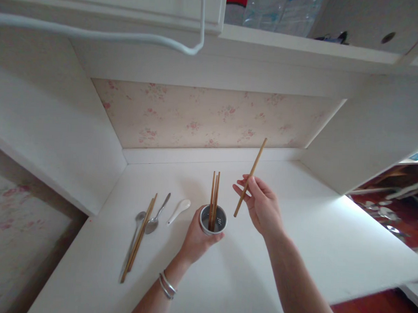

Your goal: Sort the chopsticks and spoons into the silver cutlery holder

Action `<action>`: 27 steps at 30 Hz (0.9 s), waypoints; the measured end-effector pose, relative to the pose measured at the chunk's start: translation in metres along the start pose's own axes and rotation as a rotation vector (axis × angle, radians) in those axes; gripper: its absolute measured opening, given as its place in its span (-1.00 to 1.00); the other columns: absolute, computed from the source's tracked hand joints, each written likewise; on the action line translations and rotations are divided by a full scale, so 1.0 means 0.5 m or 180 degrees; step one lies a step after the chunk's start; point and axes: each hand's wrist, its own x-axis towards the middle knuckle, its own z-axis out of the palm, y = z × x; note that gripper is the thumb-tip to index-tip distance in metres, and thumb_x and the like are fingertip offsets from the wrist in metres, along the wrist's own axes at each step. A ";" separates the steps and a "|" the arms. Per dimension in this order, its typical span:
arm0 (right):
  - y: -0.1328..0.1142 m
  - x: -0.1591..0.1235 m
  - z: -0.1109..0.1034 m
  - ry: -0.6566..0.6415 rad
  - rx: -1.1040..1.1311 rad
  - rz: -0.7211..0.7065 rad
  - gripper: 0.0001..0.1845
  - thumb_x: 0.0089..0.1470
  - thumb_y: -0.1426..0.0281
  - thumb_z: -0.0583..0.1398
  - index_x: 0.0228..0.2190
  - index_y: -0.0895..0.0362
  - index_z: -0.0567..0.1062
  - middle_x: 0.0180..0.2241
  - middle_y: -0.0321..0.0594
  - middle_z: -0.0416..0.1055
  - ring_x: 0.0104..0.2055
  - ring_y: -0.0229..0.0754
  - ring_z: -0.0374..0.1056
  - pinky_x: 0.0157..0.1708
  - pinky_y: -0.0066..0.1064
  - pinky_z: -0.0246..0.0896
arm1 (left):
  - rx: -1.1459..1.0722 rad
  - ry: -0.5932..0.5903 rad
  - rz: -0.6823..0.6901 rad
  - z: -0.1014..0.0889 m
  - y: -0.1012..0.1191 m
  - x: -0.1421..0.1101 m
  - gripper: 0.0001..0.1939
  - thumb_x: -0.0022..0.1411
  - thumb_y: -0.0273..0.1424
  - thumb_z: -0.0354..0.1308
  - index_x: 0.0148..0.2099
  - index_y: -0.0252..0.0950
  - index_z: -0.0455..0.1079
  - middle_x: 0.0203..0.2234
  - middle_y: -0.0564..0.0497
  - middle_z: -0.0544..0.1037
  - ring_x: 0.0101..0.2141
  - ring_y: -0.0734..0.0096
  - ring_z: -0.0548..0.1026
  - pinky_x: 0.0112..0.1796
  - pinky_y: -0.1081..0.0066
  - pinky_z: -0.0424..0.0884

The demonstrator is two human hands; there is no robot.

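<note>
My left hand (pixel 197 239) is wrapped round a grey metal utensil cup (pixel 203 224) with holes in it. Several wooden chopsticks (pixel 214 193) stand upright inside the cup. To the right of the cup, my right hand (pixel 264 205) pinches a single wooden chopstick (pixel 257 161) between thumb and fingers, its lower end apart from the cup. On the white tabletop left of the cup lie a white soup spoon (pixel 179 210), a metal spoon (pixel 153 224), wooden chopsticks (pixel 141 234) side by side, and another metal utensil (pixel 140 216) partly hidden beneath them.
The white tabletop (pixel 269 288) ends at a low back ledge (pixel 209 156) and white side panels. An overhead shelf (pixel 304 45) holds plastic bottles (pixel 267 11). A white cable (pixel 96 34) hangs across the upper left. Red floor shows at the right.
</note>
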 end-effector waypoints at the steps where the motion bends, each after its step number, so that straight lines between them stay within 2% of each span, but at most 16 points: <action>1: 0.002 0.002 0.006 0.0044 -0.0015 -0.0064 -0.76 -0.01 0.18 0.36 -0.37 0.09 0.60 -0.33 -0.28 0.49 -0.25 -0.22 0.45 0.02 -0.14 0.39 | -0.0007 -0.0008 0.0009 0.000 0.001 0.000 -0.27 -0.03 -0.33 0.41 0.16 -0.22 0.19 0.00 -0.09 0.47 0.00 0.21 0.44 0.05 0.21 0.31; 4: 0.021 0.004 0.015 0.0150 -0.0118 -0.0159 -0.70 -0.02 0.17 0.36 -0.31 0.10 0.59 -0.41 -0.30 0.49 -0.32 -0.25 0.45 0.05 -0.13 0.35 | 0.0008 -0.0015 0.0005 0.001 0.003 0.000 -0.28 -0.02 -0.34 0.41 0.15 -0.22 0.18 0.00 -0.09 0.46 0.00 0.21 0.44 0.05 0.22 0.31; 8: 0.060 -0.002 0.010 0.0065 -0.0326 -0.0136 -0.67 0.01 0.13 0.33 -0.25 0.09 0.57 -0.36 -0.25 0.53 -0.25 -0.19 0.46 -0.02 -0.13 0.38 | 0.0010 0.0004 0.0001 0.000 0.001 0.000 -0.25 -0.04 -0.34 0.42 0.16 -0.23 0.18 0.01 -0.11 0.46 0.01 0.19 0.44 0.06 0.19 0.30; 13: 0.109 -0.017 -0.009 -0.0064 -0.1027 0.0265 -0.64 -0.01 0.11 0.32 -0.28 0.13 0.57 -0.33 -0.16 0.57 -0.20 -0.09 0.48 -0.10 -0.17 0.40 | 0.0028 0.0105 0.0044 0.000 -0.005 0.003 -0.25 -0.08 -0.36 0.44 0.14 -0.22 0.21 0.02 -0.11 0.46 0.03 0.15 0.44 0.08 0.15 0.30; 17: 0.143 -0.035 -0.022 -0.0256 -0.1657 0.0250 -0.63 0.02 0.09 0.28 -0.30 0.14 0.59 -0.34 -0.12 0.59 -0.26 -0.04 0.49 -0.19 -0.20 0.39 | -0.0033 0.0106 0.0057 0.002 -0.009 0.006 -0.27 -0.08 -0.43 0.43 0.14 -0.22 0.23 0.03 -0.10 0.47 0.03 0.16 0.44 0.09 0.14 0.30; 22: 0.155 -0.053 -0.027 -0.0421 -0.2138 0.0220 -0.68 0.08 0.12 0.22 -0.33 0.10 0.60 -0.37 -0.16 0.61 -0.30 -0.02 0.52 -0.28 -0.25 0.40 | -0.0183 0.0149 0.0002 0.005 -0.009 0.007 -0.27 -0.10 -0.47 0.42 0.13 -0.23 0.24 0.02 -0.11 0.48 0.04 0.13 0.43 0.09 0.12 0.31; 27: 0.153 -0.053 -0.025 -0.0506 -0.2356 0.0233 -0.71 0.11 0.15 0.21 -0.30 0.07 0.62 -0.32 -0.17 0.61 -0.25 0.00 0.53 -0.21 -0.21 0.41 | -0.0112 0.0097 0.0016 0.004 -0.007 0.007 -0.28 -0.08 -0.46 0.42 0.14 -0.23 0.23 0.02 -0.11 0.47 0.04 0.15 0.44 0.09 0.14 0.31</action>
